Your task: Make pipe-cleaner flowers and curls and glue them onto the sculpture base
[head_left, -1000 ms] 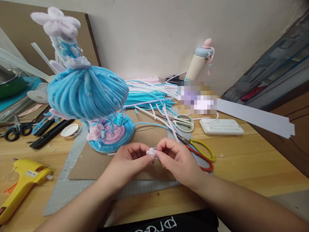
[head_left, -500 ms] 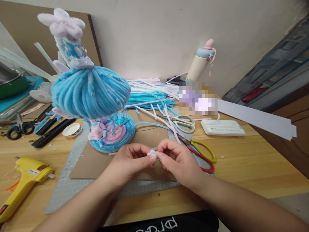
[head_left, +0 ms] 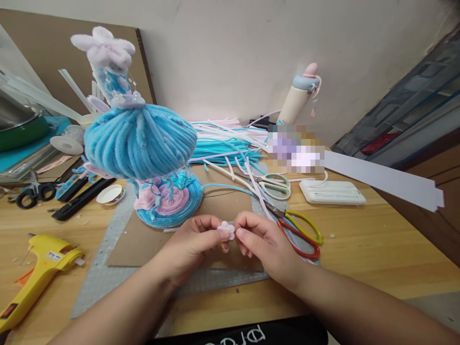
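My left hand [head_left: 201, 239] pinches a small pale pink pipe-cleaner flower [head_left: 225, 229] between thumb and forefinger, its rounded petals facing me. At the flower's right edge, the closed thumb and forefinger of my right hand [head_left: 260, 239] hold a petal. Both hands are above a brown cardboard sheet [head_left: 143, 247]. Behind my left hand stands a tall blue and pink pipe-cleaner piece [head_left: 140, 139], with a domed blue top, a coiled round base and a larger pale pink flower at its peak.
Red-and-yellow-handled scissors [head_left: 300, 235] lie beside my right hand, with cream-handled scissors [head_left: 275, 186] beyond. Loose pipe cleaners [head_left: 226, 148] spread behind. At left are a yellow glue gun [head_left: 46, 261], black scissors [head_left: 36, 191] and a paper cup [head_left: 110, 194]. A white power bank [head_left: 332, 191] lies right.
The little flower now faces me more fully, with more of its petals showing. My right fingers have shifted slightly right along its edge. The whole view has tilted a little.
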